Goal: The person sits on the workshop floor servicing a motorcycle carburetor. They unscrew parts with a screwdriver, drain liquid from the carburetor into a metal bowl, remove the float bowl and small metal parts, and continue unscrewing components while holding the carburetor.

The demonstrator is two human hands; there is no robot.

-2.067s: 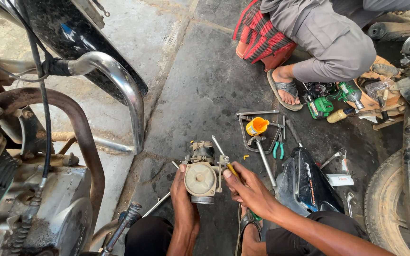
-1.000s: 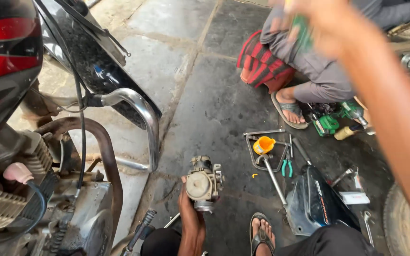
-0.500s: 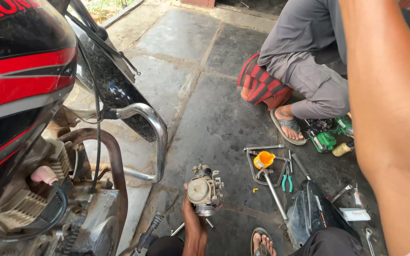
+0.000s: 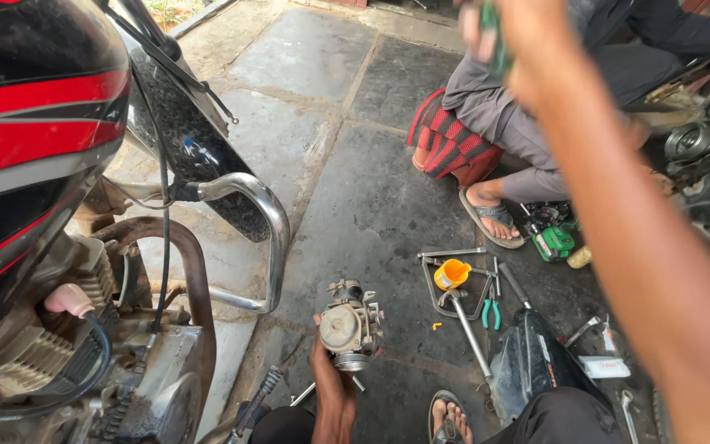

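Your right hand (image 4: 503, 37) is raised close to the camera, blurred, cut off at the top edge; it is closed around something green that cannot be made out; your left hand (image 4: 330, 382) grips the carburettor (image 4: 351, 326) from below, low over the stone floor (image 4: 371, 197), beside the motorcycle engine (image 4: 84, 362); carburettor: grey metal, round pale face, small fittings on top.

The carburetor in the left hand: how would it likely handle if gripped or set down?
The carburetor looks like stiff cast metal, probably heavy for its size. Its knobbly, uneven body suggests it would tip rather than roll. The left hand grips it from below; greasy surfaces may be slippery.
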